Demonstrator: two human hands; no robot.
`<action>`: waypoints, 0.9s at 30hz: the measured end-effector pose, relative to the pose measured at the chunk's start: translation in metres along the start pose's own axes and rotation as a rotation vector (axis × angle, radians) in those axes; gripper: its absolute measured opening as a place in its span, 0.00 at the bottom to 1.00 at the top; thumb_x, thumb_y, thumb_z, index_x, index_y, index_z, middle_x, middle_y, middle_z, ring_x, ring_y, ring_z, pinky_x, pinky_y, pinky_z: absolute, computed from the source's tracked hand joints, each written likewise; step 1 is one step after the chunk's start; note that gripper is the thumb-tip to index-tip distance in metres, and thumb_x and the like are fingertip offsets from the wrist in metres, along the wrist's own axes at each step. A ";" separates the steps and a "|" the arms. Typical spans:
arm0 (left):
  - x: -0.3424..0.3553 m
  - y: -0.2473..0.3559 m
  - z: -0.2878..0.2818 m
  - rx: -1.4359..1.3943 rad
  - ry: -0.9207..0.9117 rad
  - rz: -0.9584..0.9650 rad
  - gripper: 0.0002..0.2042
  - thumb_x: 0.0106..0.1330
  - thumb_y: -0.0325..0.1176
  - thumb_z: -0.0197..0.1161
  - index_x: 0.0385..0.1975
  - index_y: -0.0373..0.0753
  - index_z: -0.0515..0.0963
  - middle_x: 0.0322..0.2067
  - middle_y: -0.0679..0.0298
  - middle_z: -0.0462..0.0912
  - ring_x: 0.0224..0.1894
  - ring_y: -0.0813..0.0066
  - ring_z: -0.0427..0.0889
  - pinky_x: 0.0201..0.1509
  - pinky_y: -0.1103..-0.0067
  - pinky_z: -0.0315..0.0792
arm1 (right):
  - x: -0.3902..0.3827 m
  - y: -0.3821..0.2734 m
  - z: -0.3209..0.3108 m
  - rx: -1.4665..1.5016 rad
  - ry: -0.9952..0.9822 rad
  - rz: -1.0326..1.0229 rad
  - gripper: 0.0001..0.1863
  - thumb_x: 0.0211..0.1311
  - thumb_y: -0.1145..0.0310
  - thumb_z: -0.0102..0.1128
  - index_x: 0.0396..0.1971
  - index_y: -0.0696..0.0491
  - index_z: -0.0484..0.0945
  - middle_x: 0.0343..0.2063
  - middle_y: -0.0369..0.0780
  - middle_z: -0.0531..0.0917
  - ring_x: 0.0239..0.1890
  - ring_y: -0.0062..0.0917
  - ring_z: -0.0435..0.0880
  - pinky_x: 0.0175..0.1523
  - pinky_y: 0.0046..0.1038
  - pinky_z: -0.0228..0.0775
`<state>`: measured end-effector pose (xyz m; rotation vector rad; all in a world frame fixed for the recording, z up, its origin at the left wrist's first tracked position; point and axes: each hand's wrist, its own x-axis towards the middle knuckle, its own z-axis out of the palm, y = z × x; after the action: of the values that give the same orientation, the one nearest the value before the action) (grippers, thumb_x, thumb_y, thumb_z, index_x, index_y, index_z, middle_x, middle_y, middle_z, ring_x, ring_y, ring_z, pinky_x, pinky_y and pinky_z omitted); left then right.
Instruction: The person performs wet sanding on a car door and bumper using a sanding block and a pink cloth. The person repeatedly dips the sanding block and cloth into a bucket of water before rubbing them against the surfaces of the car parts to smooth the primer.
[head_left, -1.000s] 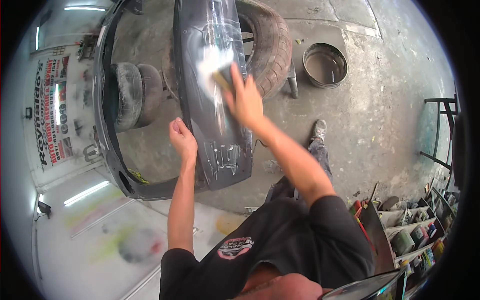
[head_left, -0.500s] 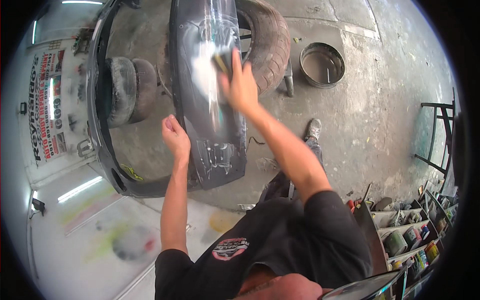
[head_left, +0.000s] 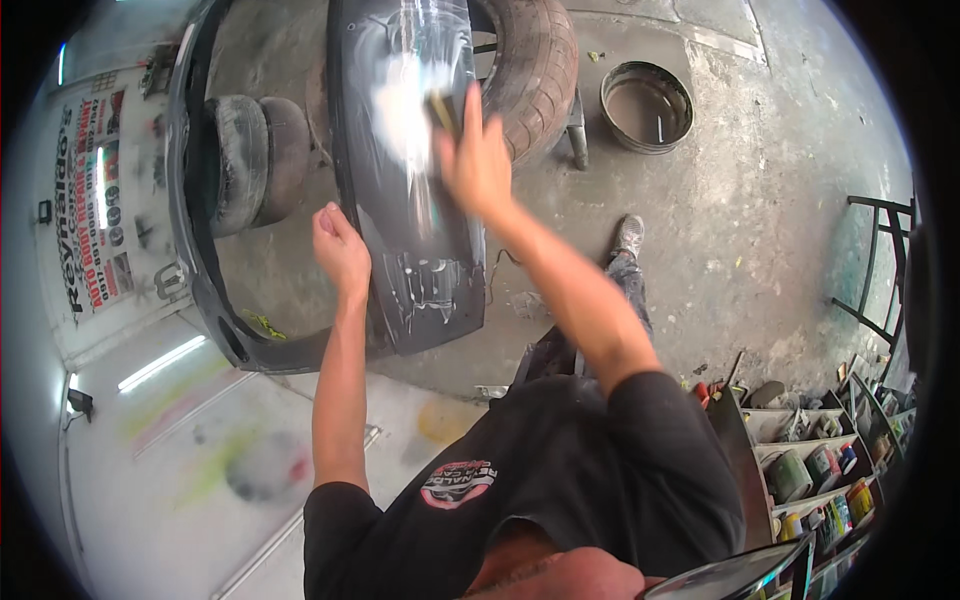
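A dark grey car body panel (head_left: 405, 215) stretches away from me, with a pale, wet-looking patch (head_left: 402, 112) on its far part and whitish streaks near its close end. My right hand (head_left: 477, 165) is closed around a dark sanding block with a yellow stripe (head_left: 441, 112), pressed to the panel beside that pale patch. The hand is slightly blurred and covers part of the block. By the panel's left edge, my left hand (head_left: 341, 247) has its fingers curled in. What it holds, if anything, is hidden.
Beneath and right of the panel lies a large tire (head_left: 540, 80). A dark round basin (head_left: 647, 108) holds murky liquid farther right. Two dusty tires (head_left: 240, 165) stand inside a dark bumper-like frame (head_left: 192, 210). Shelves of bottles and cans (head_left: 790, 475) fill the lower right; a black metal stand (head_left: 872, 270) is above.
The panel and its surroundings sit slightly higher and further left in the picture. My right hand stays closed on the sanding block by the pale patch; my left hand stays by the edge.
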<state>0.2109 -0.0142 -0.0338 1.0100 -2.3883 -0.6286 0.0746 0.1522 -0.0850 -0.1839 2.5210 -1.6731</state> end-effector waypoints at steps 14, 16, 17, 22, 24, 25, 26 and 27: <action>0.001 0.000 0.001 0.001 0.010 0.033 0.19 0.82 0.41 0.52 0.41 0.26 0.76 0.33 0.52 0.83 0.37 0.65 0.82 0.47 0.71 0.75 | 0.017 0.003 0.005 0.027 0.013 0.105 0.46 0.67 0.57 0.63 0.78 0.55 0.48 0.46 0.63 0.75 0.45 0.61 0.81 0.50 0.51 0.76; 0.003 0.009 0.001 0.036 -0.035 0.022 0.19 0.82 0.41 0.52 0.41 0.26 0.76 0.33 0.53 0.83 0.37 0.65 0.82 0.47 0.71 0.75 | 0.092 -0.003 0.007 0.025 0.057 0.204 0.45 0.67 0.55 0.62 0.77 0.56 0.50 0.48 0.66 0.76 0.47 0.62 0.81 0.53 0.51 0.77; 0.004 0.008 0.001 0.064 -0.069 0.002 0.19 0.82 0.41 0.52 0.42 0.26 0.76 0.33 0.53 0.83 0.37 0.66 0.81 0.47 0.72 0.74 | 0.087 -0.001 0.009 0.014 0.038 0.173 0.45 0.67 0.55 0.62 0.77 0.57 0.50 0.49 0.65 0.76 0.47 0.62 0.81 0.52 0.51 0.77; 0.000 -0.010 -0.001 -0.011 0.016 0.045 0.19 0.82 0.41 0.52 0.38 0.27 0.75 0.29 0.57 0.80 0.33 0.69 0.76 0.43 0.72 0.72 | -0.066 0.033 0.007 -0.032 0.027 -0.120 0.50 0.66 0.61 0.67 0.80 0.53 0.45 0.46 0.62 0.72 0.46 0.59 0.79 0.47 0.50 0.76; 0.000 -0.006 0.000 -0.009 0.029 0.036 0.20 0.82 0.42 0.51 0.36 0.27 0.75 0.26 0.59 0.77 0.30 0.71 0.72 0.40 0.71 0.70 | -0.104 0.033 -0.003 0.064 -0.138 -0.021 0.52 0.65 0.62 0.68 0.80 0.53 0.43 0.44 0.59 0.71 0.44 0.59 0.78 0.47 0.49 0.76; -0.001 -0.006 0.001 -0.007 0.062 0.074 0.20 0.82 0.42 0.51 0.35 0.27 0.75 0.25 0.58 0.77 0.30 0.70 0.72 0.40 0.71 0.70 | -0.089 0.026 -0.003 0.027 -0.091 -0.037 0.51 0.65 0.62 0.68 0.80 0.53 0.43 0.44 0.58 0.71 0.42 0.58 0.78 0.46 0.48 0.76; -0.001 -0.005 0.001 -0.004 0.096 0.112 0.20 0.82 0.42 0.51 0.34 0.27 0.74 0.25 0.57 0.77 0.30 0.70 0.72 0.40 0.70 0.70 | -0.057 0.019 0.004 -0.011 -0.045 -0.042 0.51 0.66 0.62 0.67 0.80 0.51 0.43 0.45 0.58 0.72 0.42 0.57 0.80 0.46 0.48 0.77; 0.000 -0.003 0.000 -0.004 0.097 0.106 0.20 0.82 0.42 0.51 0.34 0.27 0.74 0.25 0.57 0.77 0.30 0.70 0.72 0.40 0.70 0.70 | -0.009 0.010 0.009 0.021 0.012 -0.050 0.49 0.66 0.61 0.66 0.80 0.51 0.45 0.46 0.60 0.73 0.43 0.58 0.81 0.47 0.49 0.78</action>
<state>0.2123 -0.0157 -0.0359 0.8847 -2.3370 -0.5327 0.0845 0.1491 -0.0980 -0.2374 2.5265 -1.7234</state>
